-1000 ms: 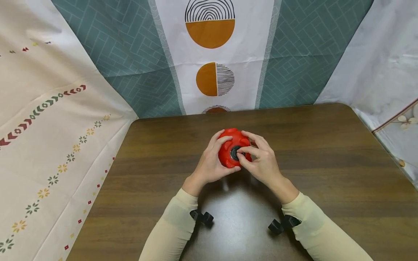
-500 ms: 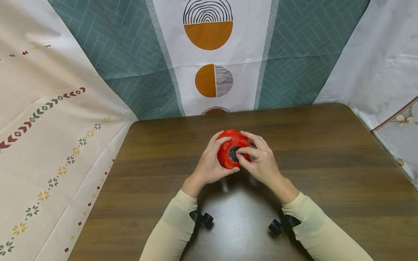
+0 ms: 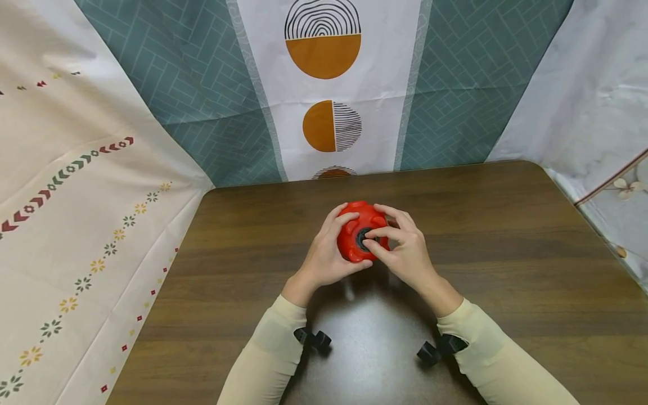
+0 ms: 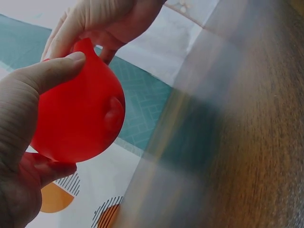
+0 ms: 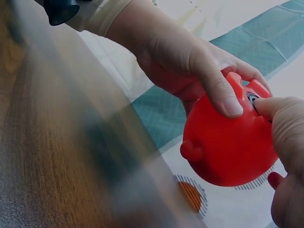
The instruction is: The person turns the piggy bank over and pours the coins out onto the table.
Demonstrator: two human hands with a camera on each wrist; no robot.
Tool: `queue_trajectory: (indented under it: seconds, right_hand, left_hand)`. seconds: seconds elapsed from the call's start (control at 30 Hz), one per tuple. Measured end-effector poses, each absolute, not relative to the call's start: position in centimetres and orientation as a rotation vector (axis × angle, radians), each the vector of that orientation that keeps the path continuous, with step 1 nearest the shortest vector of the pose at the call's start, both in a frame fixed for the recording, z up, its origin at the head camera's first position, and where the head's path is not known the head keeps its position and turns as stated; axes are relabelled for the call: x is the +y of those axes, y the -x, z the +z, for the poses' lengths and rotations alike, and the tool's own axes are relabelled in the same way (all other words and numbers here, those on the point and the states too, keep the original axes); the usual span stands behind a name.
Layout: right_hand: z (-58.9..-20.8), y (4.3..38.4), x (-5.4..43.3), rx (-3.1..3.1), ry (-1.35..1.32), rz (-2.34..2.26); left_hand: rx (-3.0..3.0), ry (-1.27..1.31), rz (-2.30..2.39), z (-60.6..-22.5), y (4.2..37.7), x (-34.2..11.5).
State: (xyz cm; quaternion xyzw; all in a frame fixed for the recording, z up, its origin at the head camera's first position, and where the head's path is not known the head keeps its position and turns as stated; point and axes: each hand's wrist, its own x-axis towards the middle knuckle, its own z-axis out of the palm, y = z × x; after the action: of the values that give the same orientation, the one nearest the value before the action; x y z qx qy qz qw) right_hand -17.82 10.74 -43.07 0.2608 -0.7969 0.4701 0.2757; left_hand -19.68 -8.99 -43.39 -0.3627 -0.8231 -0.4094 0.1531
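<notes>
A shiny red ball-like object (image 3: 361, 210) with rounded bumps is held up over the table; its exact kind is unclear. My left hand (image 3: 324, 256) grips it from the left, thumb below and fingers over the far side, as its body (image 4: 85, 114) shows in the left wrist view. Set into the side facing me is a black round piece (image 3: 360, 237). My right hand (image 3: 409, 253) pinches at this piece with thumb and index finger, its other fingers resting along the ball's right side. In the right wrist view the right thumb partly hides the black rings (image 5: 252, 99).
Beneath the hands is a dark wooden table (image 3: 243, 304) with a bright reflection near its front. Patterned cloths hang around it: a teal and white one (image 3: 202, 112) behind, a cream one (image 3: 91, 185) at left, and a pale one (image 3: 582, 112) at right.
My right thumb and index finger have shifted slightly on the black piece, their tips a little further apart. The left hand keeps its grip, and the ball stays in place.
</notes>
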Motion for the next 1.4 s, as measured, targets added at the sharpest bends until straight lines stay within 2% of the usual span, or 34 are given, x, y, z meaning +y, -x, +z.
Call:
queue_trajectory:
  seconds: [0.8, 1.4]
  right_hand:
    - [-43.37, 17.77, 10.23, -2.083, -0.654, 1.172]
    - [-43.34, 17.98, 10.71, -2.113, -0.773, 1.152]
  left_hand:
    - [-2.33, 1.003, -1.08, -43.55, 19.61, -8.55]
    - [-2.343, 1.026, -1.104, -43.48, 19.57, -8.63]
